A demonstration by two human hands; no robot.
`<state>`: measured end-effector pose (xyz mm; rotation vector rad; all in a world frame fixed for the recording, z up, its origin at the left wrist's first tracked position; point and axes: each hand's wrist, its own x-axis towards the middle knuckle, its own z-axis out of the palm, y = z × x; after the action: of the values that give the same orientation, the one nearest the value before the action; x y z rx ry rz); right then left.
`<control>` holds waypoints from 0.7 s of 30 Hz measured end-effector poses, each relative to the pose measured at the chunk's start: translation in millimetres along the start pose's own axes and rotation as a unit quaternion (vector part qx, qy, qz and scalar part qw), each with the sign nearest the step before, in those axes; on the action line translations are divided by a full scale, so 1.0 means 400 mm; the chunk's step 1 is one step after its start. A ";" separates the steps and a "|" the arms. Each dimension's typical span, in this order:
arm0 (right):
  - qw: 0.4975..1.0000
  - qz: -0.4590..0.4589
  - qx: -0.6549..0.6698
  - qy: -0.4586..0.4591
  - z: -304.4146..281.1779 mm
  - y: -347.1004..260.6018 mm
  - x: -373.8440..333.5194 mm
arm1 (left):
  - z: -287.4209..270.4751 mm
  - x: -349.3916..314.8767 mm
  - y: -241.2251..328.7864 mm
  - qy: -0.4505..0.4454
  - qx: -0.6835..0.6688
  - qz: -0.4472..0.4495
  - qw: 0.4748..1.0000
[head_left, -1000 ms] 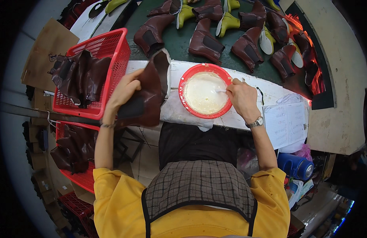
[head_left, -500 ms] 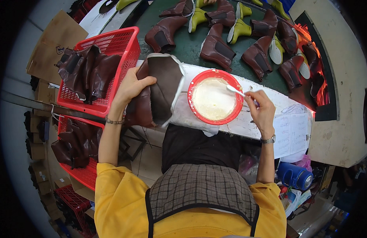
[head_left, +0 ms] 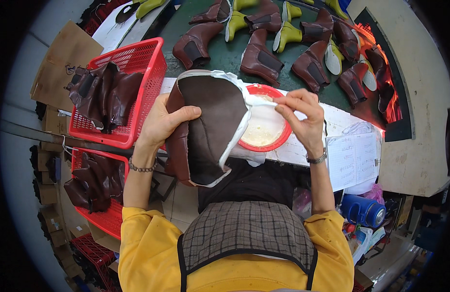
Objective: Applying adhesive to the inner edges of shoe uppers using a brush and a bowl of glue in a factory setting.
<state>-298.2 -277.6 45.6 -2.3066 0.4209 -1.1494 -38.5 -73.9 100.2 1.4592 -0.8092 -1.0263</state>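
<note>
White-topped workshop bench (head_left: 342,120) crosses the space beyond the person's grey checked apron (head_left: 249,228). Left hand (head_left: 162,119): fingers gripping a dark brown leather boot upper (head_left: 210,112), thumb inside the opening, remaining fingers largely hidden behind it. The upper is raised over the near edge of the bench, its wide mouth spread; this grip presumably leaves the white edge accessible from the right. Right hand (head_left: 303,116): fingers pinched on a slim white-tipped tool (head_left: 262,100), mostly hidden, its tip apparently meeting that edge. Just behind the upper, a round red plastic bowl (head_left: 265,89) of white paste (head_left: 264,129) rests on the bench, likely sited for short reach. At left, a red perforated plastic basket (head_left: 156,68) holds folded brown leather pieces (head_left: 125,95), near the left hand. Farther off, a dark green work surface (head_left: 225,61) carries brown ankle boots (head_left: 261,57) and lime-green boot-shaped forms (head_left: 288,35); an orange glow (head_left: 393,113) shows at its right end.
</note>
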 end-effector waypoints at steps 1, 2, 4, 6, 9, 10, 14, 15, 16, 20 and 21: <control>1.000 0.014 0.008 0.003 0.002 -0.010 -0.008 | -0.002 0.001 -0.004 0.019 -0.008 0.019 1.000; 1.000 0.025 0.015 0.006 0.005 -0.022 -0.016 | -0.002 -0.001 -0.001 0.038 -0.015 0.041 0.998; 0.999 0.035 0.002 -0.006 0.012 -0.040 -0.043 | 0.014 -0.005 0.009 0.085 0.016 0.070 0.994; 0.999 0.032 0.020 -0.009 0.028 -0.054 -0.066 | 0.011 -0.004 -0.007 0.100 0.040 0.090 0.990; 0.993 0.091 0.071 -0.029 0.026 -0.059 -0.088 | 0.017 0.014 -0.020 0.119 0.081 0.116 0.983; 0.983 0.135 0.119 -0.030 0.024 -0.051 -0.087 | 0.009 0.035 -0.039 0.106 0.055 0.143 0.983; 0.984 0.170 0.052 -0.003 -0.016 0.001 -0.084 | -0.062 0.096 -0.092 0.120 0.165 0.132 0.970; 0.980 0.185 -0.047 -0.060 -0.022 0.010 -0.084 | -0.075 0.112 -0.115 0.142 0.248 0.121 0.951; 0.962 0.200 -0.146 -0.115 -0.021 0.018 -0.088 | -0.078 0.122 -0.140 0.144 0.248 0.124 0.950; 0.927 0.176 -0.286 -0.166 0.007 0.052 -0.116 | -0.084 0.103 -0.244 0.125 0.435 0.197 0.870; 0.927 0.177 -0.287 -0.166 0.006 0.050 -0.113 | -0.076 0.077 -0.254 0.132 0.471 0.189 0.852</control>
<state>-323.7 -271.2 3.6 -2.6846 1.1051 -0.4768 -4.8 -75.3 -5.1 2.0633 -1.4268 -0.0580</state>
